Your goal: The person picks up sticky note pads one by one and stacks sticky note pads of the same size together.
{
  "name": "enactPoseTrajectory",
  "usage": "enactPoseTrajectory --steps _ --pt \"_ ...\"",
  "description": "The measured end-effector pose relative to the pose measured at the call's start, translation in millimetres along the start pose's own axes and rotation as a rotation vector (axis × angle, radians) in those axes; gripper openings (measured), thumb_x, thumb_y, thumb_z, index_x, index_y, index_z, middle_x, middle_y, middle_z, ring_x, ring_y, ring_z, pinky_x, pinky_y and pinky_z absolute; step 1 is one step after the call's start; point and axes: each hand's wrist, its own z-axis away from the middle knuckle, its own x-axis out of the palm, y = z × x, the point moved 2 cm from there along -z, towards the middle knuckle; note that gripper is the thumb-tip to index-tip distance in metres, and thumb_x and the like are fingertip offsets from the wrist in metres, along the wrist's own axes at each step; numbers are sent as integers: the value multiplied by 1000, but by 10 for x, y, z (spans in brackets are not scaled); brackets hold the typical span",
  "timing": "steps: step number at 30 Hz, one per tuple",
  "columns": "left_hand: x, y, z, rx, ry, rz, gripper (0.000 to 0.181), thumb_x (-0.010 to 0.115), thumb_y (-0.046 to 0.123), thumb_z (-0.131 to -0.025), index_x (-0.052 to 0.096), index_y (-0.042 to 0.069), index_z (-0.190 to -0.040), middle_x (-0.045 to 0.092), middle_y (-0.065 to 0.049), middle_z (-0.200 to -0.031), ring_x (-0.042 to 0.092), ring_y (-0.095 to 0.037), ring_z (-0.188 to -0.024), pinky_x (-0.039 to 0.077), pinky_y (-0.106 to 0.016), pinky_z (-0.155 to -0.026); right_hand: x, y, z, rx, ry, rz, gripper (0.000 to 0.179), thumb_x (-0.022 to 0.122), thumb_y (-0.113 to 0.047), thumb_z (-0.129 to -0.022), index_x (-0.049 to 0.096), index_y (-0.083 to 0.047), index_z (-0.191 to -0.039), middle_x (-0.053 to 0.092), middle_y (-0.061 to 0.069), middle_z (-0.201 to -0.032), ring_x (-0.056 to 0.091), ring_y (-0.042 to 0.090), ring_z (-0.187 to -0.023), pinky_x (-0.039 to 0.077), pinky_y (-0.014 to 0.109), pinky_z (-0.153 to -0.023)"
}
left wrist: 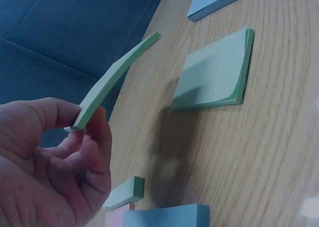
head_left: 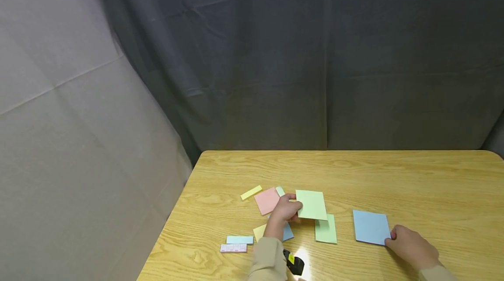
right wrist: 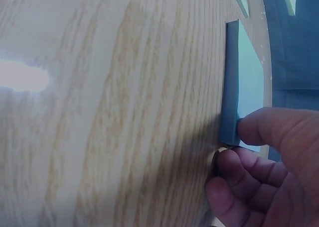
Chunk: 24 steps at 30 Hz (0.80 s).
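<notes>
My left hand [head_left: 286, 208] pinches a pale green sticky note pad [head_left: 312, 205] by its left edge and holds it above the table. In the left wrist view that pad [left wrist: 112, 82] is seen edge-on, slightly bent, between thumb and fingers. Below it, a second green sticky note pad [head_left: 326, 230] lies on the wood, one sheet corner lifting a little. To the right, my right hand [head_left: 413, 246] grips the near right corner of a large blue sticky note pad [head_left: 371, 227]. The right wrist view shows the thumb [right wrist: 266, 130] against this pad.
Around the left forearm lie a pink pad [head_left: 267, 201], a yellow strip pad [head_left: 251, 192], a light blue strip pad [head_left: 239, 240], a lilac strip pad [head_left: 234, 248] and a partly hidden smaller blue pad [head_left: 288, 231]. A dark curtain [head_left: 256, 62] hangs behind the wooden table [head_left: 433, 184].
</notes>
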Motion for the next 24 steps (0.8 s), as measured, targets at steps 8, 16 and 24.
enactPoseTrajectory --steps 8,16,24 --pt "121 27 30 23 -38 16 28 50 -3 -76 52 -2 -104 53 -4 -62 41 -5 -39 45 -21 -42 2 -4 9 6 0 -8 22 56 -23 -78 50 -3 -79 49 6 -71 45 22 -67 35 43 -60" --pt "293 24 39 31 -28 7 25 50 -5 -74 53 -1 -98 54 -4 -63 46 -7 -43 48 -27 -46 -2 -17 21 4 4 -16 21 56 -24 -79 49 -3 -78 48 6 -70 45 22 -67 35 43 -59" --pt "447 37 67 11 -24 -34 24 52 -4 -76 54 2 -99 55 -3 -63 36 -5 -39 31 -17 -38 8 7 16 -18 18 -14 21 56 -24 -78 48 -4 -77 48 5 -69 45 22 -66 35 42 -58"
